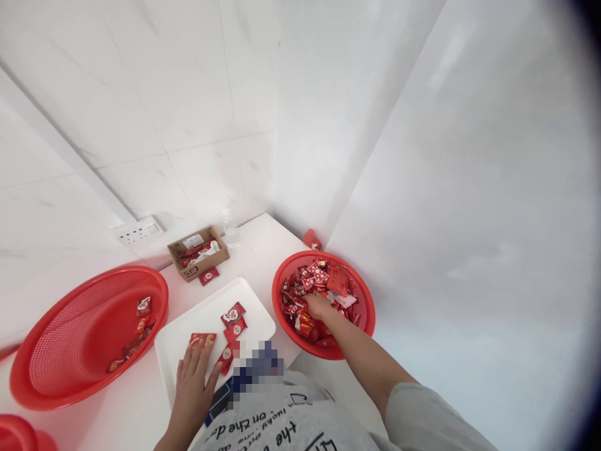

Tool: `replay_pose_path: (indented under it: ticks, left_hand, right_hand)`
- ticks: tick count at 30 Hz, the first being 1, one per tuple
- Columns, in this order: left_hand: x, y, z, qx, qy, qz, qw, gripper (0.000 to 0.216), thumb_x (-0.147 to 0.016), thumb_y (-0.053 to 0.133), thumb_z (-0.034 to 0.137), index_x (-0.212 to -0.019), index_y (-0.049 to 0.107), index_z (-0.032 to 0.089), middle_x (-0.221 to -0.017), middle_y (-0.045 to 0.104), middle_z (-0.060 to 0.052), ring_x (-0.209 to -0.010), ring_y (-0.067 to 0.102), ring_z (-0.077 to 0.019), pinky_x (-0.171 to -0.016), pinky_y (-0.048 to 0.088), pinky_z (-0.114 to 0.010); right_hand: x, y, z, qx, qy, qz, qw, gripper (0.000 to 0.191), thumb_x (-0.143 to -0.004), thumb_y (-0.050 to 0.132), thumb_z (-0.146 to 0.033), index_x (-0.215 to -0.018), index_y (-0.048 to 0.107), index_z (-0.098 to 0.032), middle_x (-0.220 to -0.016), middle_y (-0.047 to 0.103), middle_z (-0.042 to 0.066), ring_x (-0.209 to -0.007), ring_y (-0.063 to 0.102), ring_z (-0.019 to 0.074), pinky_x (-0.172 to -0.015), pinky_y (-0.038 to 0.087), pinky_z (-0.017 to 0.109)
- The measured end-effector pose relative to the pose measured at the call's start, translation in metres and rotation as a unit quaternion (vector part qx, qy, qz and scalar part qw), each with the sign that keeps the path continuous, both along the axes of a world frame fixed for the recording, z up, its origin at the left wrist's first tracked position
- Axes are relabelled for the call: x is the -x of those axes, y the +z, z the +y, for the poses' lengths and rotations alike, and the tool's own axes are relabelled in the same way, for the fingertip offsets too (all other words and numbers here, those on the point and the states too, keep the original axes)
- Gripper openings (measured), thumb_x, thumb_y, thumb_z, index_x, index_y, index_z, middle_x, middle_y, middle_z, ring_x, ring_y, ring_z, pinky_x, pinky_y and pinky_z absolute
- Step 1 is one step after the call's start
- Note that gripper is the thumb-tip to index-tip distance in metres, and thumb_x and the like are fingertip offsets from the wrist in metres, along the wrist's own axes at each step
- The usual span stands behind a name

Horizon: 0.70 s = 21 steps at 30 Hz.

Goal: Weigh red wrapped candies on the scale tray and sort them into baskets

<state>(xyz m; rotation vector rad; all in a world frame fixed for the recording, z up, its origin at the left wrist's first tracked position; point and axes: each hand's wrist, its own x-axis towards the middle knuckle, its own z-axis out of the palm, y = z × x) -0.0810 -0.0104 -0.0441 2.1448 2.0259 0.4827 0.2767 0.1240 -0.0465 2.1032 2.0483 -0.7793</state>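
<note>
My left hand [196, 369] lies flat over the white tray [173, 332], fingers stretched out, with the fingertips touching a red packet [205, 338]. Several more small red packets [235, 328] are on the tray to the right of that hand. My right hand [317, 305] reaches into a round red plastic basket [278, 285] filled with red wrapped packets [339, 280]. Its fingers are down among the wrappers, so I cannot see whether they hold anything.
A large red basket [61, 351] at the left holds a few packets along its right side. Behind the tray stands a small cardboard box [200, 266] of packets, with one red packet [209, 275] beside it. White walls [211, 94] meet behind the table; a socket [138, 232] is low on one.
</note>
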Motion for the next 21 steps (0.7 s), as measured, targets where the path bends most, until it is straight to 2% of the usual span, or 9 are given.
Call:
replay_pose_path:
  ticks: [4,10,15,21]
  left_hand:
    - [0.0,0.006,-0.001,0.023,0.0,-0.004,1.0,0.048,-0.086,0.038,0.037,-0.134,0.036,0.027,-0.139,0.039,-0.008,-0.132,0.025,-0.027,-0.099,0.031,-0.053]
    - [-0.003,0.005,-0.004,0.004,0.026,0.005,1.0,0.047,-0.087,0.033,0.038,-0.128,0.045,0.021,-0.137,0.042,-0.011,-0.131,0.027,-0.0291,-0.099,0.031,-0.054]
    - [-0.004,-0.005,-0.006,-0.018,0.007,-0.01,1.0,0.044,-0.085,0.036,0.038,-0.122,0.053,0.02,-0.134,0.045,-0.013,-0.129,0.029,-0.032,-0.098,0.033,-0.054]
    - [-0.007,-0.011,-0.003,-0.038,-0.018,-0.038,0.998,0.04,-0.084,0.04,0.034,-0.121,0.053,0.026,-0.135,0.044,-0.008,-0.132,0.024,-0.0307,-0.101,0.029,-0.054]
  right_hand:
    - [0.003,0.0,0.011,0.035,0.038,-0.029,0.998,0.052,-0.063,0.057,-0.008,-0.113,0.057,-0.022,-0.125,0.053,0.013,-0.106,0.056,0.028,-0.083,0.044,0.041]
    - [0.002,0.001,0.018,0.064,0.064,-0.042,0.995,0.032,-0.06,0.061,-0.009,-0.09,0.067,-0.018,-0.097,0.068,0.015,-0.092,0.063,0.0291,-0.076,0.047,0.04]
    - [-0.007,0.001,0.009,0.051,0.075,0.0,0.996,0.031,-0.065,0.057,-0.012,-0.092,0.066,-0.023,-0.097,0.068,0.008,-0.089,0.063,0.0233,-0.075,0.046,0.033]
    - [-0.013,0.005,-0.008,0.024,0.059,0.068,0.996,0.027,-0.068,0.051,-0.01,-0.089,0.065,-0.02,-0.091,0.069,0.006,-0.084,0.062,0.0197,-0.07,0.043,0.026]
